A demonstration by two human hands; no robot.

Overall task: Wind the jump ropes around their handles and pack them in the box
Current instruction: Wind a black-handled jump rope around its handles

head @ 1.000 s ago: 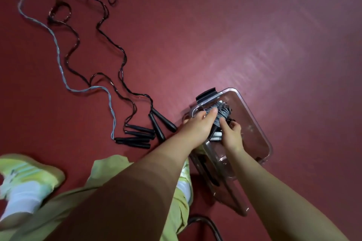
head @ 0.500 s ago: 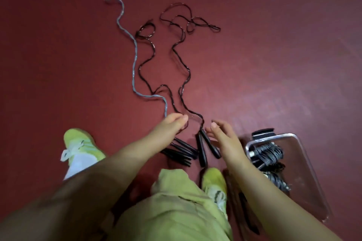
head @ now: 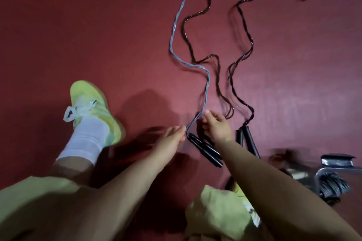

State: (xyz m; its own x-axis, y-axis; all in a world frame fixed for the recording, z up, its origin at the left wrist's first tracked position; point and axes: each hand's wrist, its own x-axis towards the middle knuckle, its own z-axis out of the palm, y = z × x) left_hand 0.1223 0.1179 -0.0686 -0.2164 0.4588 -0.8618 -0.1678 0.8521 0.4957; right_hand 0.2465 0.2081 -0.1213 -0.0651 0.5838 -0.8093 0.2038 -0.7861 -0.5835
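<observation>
Fig. Head view, person crouched over a red floor [head: 78, 25].

(a) Floor: three unwound ropes run from the top edge down toward the hands. A blue rope [head: 177, 25] lies at left, a black rope [head: 188, 31] just beside it, and a 2nd black rope [head: 244, 31] further right. A yellow shoe [head: 92, 107] w/ white sock stands at left.

(b) Box [head: 321, 174]: clear plastic, low right, partly cut off by the frame edge. A wound rope bundle [head: 333, 184] sits inside; a black clip [head: 337, 159] is on its rim. Change: 1 s ago both hands were in the box seating that bundle; they have since left it and crossed to the loose ropes. So one rope at least is packed, three are left to wind.

(c) Handles: blue rope's black handles [head: 205, 149] lie side by side on the floor betw. the forearms. A 2nd pair of handles [head: 246, 139] lies just right of the right wrist.

(d) Hands: left hand [head: 172, 137], fingers straight and slack, tips near the blue cord where it meets the handles; holds nothing, contact unclear. Right hand [head: 217, 125], fingers curled at the cord just above the handles; whether they actually pinch it cannot be told (blur).

Judgement: next cycle is starting, approx. pick-up of the blue rope.
</observation>
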